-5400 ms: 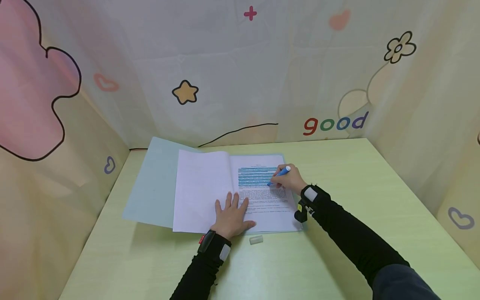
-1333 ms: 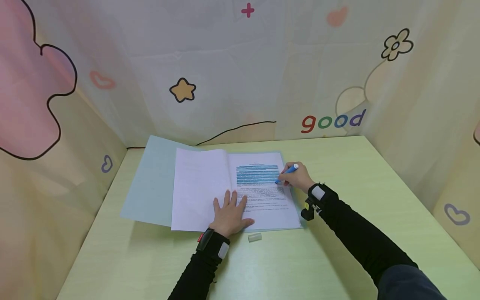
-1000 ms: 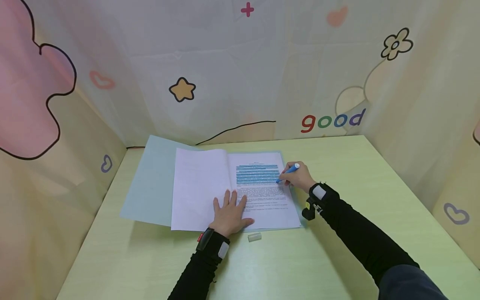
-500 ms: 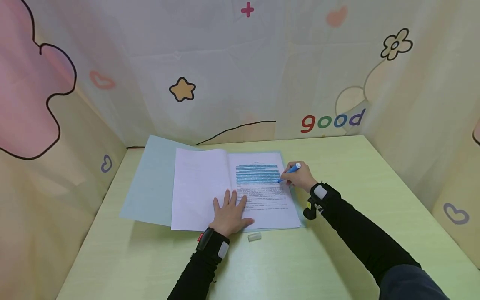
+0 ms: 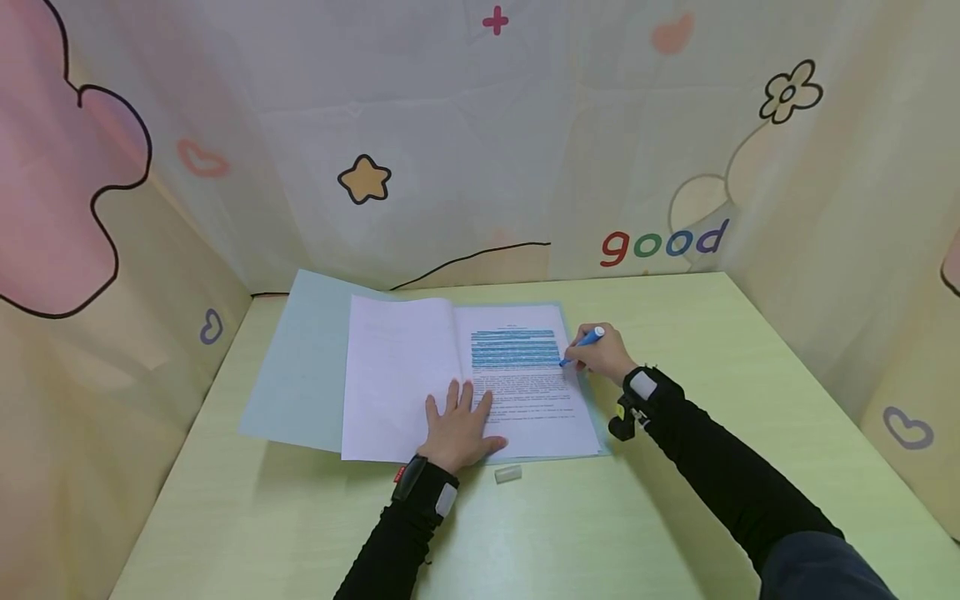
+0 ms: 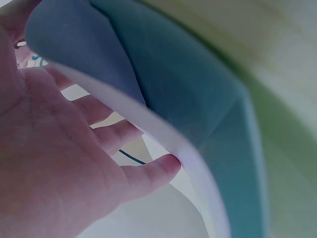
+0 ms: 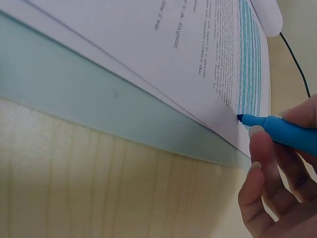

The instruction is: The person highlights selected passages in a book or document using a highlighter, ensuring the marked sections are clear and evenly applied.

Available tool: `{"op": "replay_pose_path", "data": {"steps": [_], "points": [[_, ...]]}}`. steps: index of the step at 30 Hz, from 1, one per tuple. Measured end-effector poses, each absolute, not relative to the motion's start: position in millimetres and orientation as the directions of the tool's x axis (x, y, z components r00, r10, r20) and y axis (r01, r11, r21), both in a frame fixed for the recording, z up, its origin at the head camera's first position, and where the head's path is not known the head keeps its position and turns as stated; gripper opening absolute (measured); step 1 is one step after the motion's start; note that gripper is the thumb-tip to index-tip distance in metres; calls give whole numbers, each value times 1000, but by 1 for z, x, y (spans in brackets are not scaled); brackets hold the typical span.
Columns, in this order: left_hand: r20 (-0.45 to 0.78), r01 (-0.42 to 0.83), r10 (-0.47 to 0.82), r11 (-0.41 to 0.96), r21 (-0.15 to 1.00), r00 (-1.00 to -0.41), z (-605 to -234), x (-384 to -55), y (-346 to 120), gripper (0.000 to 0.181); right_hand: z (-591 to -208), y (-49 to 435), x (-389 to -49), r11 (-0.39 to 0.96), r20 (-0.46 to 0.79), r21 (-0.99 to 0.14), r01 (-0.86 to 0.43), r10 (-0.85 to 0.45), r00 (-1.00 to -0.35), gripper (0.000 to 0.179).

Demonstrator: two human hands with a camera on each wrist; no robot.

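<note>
My right hand (image 5: 602, 350) pinches a blue highlighter (image 5: 592, 336) between thumb and fingers. In the right wrist view its dark tip (image 7: 240, 118) meets the printed page (image 7: 163, 54) at the end of the lowest blue-marked line. Several rows of text (image 5: 513, 348) in the page's upper half are covered in blue; the lines below are plain black print. My left hand (image 5: 457, 432) rests with fingers spread near the fold, across the turned-over white sheet (image 5: 397, 367) and the printed page. From the left wrist, the palm (image 6: 59, 153) shows beside the curved paper edge.
The pale blue folder cover (image 5: 300, 375) lies opened out to the left, partly raised off the table. A small grey block (image 5: 508, 473) sits on the light wooden table (image 5: 480, 542) just below the page. A patterned curtain (image 5: 450, 125) encloses the back and sides.
My right hand has moved the highlighter rightward along the lowest marked line, to the text's right margin, and blue now covers more of that line. The left hand stays in place.
</note>
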State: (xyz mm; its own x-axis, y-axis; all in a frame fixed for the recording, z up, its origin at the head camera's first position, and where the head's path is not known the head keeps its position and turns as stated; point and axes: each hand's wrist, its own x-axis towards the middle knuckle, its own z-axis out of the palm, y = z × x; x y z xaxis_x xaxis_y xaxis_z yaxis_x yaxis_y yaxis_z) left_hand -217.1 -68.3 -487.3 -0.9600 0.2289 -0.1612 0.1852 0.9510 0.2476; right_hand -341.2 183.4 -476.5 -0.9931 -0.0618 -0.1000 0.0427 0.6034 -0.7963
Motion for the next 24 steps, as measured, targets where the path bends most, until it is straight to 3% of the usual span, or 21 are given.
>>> {"op": "replay_pose_path", "data": {"steps": [3, 7, 11, 18, 24], "points": [[-164, 184, 229, 951, 249, -960, -487, -218, -69, 77, -477, 184, -342, 535, -111, -841, 78, -28, -993, 16], [-162, 188, 232, 950, 251, -959, -489, -217, -69, 77, -477, 180, -341, 262, -147, -954, 145, 11, -989, 16], [-167, 180, 225, 952, 250, -960, -489, -218, -71, 77, -477, 156, -340, 61, -166, -985, 163, -51, -985, 15], [-175, 184, 231, 951, 249, -957, -486, -219, -72, 76, -488, 102, -339, 33, -163, -987, 160, -166, -972, 17], [-181, 190, 234, 955, 230, -955, -486, -218, -72, 76, -498, 75, -335, 82, -169, -984, 157, -158, -973, 14]]}}
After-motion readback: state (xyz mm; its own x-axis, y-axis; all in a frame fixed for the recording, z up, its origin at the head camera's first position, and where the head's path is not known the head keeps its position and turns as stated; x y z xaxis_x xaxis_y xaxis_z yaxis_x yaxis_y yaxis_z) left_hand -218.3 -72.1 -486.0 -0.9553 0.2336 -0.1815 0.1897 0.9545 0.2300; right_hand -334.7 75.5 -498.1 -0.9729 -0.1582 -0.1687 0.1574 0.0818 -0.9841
